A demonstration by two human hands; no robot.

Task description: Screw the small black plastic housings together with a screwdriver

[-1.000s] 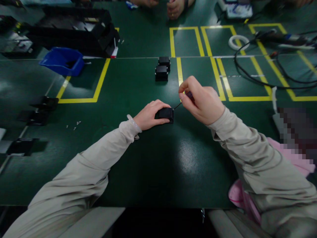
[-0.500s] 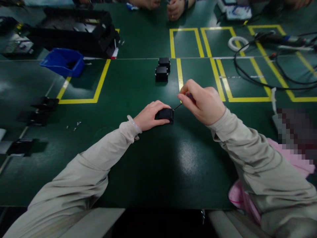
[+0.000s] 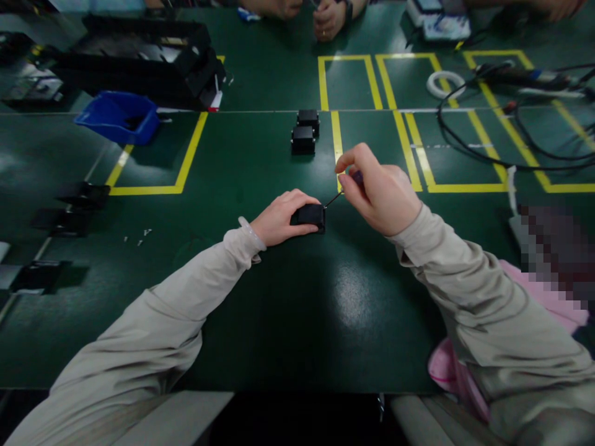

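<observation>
A small black box (image 3: 310, 214) lies on the green table, gripped between the thumb and fingers of my left hand (image 3: 282, 220). My right hand (image 3: 382, 189) is closed round the handle of a screwdriver, whose thin shaft (image 3: 333, 199) slants down to the right end of the box. Most of the handle is hidden by my fingers. Beyond my hands stand two more black boxes (image 3: 304, 139), one just behind the other. Several small screws (image 3: 140, 243) are scattered on the table to the left.
A blue bin (image 3: 121, 116) sits at the left, before a large black tray (image 3: 134, 68). Black parts (image 3: 39, 275) lie at the left edge. At the right are a white ring (image 3: 445, 84), cables and a pink cloth (image 3: 542, 291). Another person's hands (image 3: 329, 20) rest across the table.
The fingers of my right hand have shifted on the screwdriver handle, with the index finger lifted from the thumb. My left hand and the box look unmoved.
</observation>
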